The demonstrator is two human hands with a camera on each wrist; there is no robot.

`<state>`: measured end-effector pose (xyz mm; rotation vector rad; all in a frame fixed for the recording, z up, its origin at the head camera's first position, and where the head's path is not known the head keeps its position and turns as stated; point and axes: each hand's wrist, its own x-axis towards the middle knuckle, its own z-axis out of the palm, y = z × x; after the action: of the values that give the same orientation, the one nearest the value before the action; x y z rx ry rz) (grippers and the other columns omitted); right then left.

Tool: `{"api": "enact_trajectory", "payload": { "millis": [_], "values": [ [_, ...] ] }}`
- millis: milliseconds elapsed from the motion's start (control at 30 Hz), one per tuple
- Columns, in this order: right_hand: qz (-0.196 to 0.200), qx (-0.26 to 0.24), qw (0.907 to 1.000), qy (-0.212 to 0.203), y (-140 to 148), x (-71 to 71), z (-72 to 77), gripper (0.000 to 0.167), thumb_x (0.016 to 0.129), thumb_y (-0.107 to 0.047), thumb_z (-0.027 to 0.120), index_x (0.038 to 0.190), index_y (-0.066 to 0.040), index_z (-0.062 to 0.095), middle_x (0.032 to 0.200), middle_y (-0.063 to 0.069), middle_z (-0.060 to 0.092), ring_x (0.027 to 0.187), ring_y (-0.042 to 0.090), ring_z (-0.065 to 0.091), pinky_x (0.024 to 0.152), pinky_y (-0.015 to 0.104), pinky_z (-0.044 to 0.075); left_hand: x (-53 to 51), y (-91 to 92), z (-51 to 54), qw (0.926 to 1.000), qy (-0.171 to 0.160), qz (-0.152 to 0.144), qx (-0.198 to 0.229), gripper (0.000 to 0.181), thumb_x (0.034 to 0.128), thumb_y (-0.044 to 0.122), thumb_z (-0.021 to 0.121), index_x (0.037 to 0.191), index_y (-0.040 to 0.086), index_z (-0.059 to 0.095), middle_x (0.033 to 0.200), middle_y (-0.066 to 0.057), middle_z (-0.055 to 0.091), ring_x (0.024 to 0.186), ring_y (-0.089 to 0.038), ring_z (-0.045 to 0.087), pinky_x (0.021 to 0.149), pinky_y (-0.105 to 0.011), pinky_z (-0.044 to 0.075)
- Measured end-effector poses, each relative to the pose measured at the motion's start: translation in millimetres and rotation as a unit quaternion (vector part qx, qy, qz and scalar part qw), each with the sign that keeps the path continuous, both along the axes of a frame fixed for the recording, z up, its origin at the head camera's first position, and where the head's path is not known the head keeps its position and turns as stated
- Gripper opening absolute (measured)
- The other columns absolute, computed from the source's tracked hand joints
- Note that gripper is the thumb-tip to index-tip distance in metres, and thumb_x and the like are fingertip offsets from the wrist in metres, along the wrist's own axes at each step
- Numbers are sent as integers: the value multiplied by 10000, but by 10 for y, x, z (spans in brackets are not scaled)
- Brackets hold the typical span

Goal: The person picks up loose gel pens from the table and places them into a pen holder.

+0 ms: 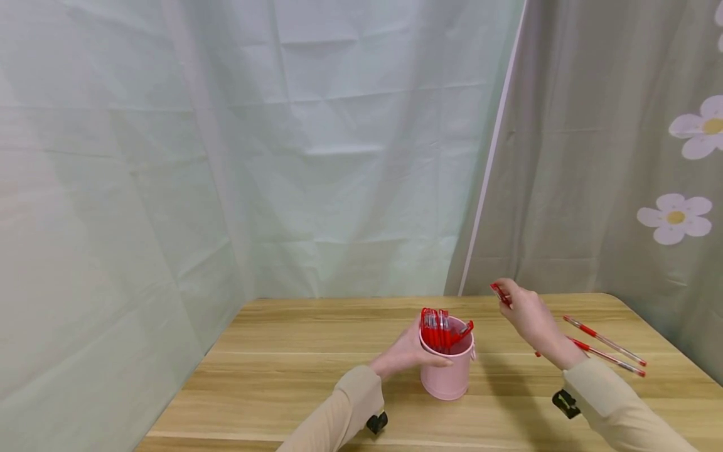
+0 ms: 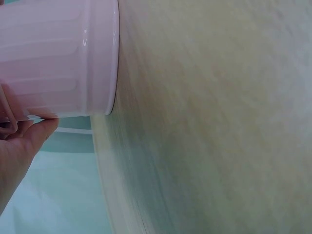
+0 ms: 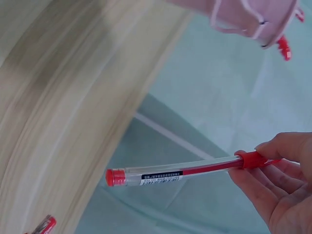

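Observation:
A pink bucket (image 1: 445, 378) stands upright on the wooden table, with several red pens (image 1: 435, 329) leaning inside it. My left hand (image 1: 409, 351) grips it round its left side near the rim; in the left wrist view the fingers of that hand (image 2: 34, 139) lie against the bucket wall (image 2: 53, 58). To the right of the bucket and above the table, my right hand (image 1: 528, 317) pinches a red pen. In the right wrist view this clear-barrelled pen (image 3: 170, 173) is held at its red grip between thumb and fingers (image 3: 263, 190).
Two red pens lie at the table's right side, the farther pen (image 1: 604, 340) and the nearer pen (image 1: 607, 356); another red tip (image 1: 538, 354) shows left of the right forearm. Pale curtains (image 1: 350, 157) hang behind the wooden table (image 1: 316, 358).

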<state>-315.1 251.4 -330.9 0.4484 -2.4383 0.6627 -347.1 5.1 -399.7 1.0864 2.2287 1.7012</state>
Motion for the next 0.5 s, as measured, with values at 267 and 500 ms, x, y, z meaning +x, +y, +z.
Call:
{"api": "enact_trajectory", "payload": {
  "millis": [267, 500],
  "values": [
    [199, -319, 9992, 100, -99, 52, 74, 379, 776, 121, 620, 1124, 63, 479, 936, 243, 601, 820, 357, 595, 664, 457, 492, -2, -5, -2, 10000, -36, 0, 8, 740, 678, 146, 797, 1259, 250, 351, 1154, 114, 507, 1037, -77, 493, 852, -272, 405],
    [314, -649, 9957, 583, -172, 123, 144, 391, 734, 146, 648, 1089, 72, 500, 881, 216, 605, 770, 340, 596, 619, 436, 501, 10, -12, -2, 10000, -31, -40, 64, 749, 672, 134, 802, 1262, 236, 352, 1159, 104, 506, 1042, -83, 493, 863, -273, 397]
  ]
}}
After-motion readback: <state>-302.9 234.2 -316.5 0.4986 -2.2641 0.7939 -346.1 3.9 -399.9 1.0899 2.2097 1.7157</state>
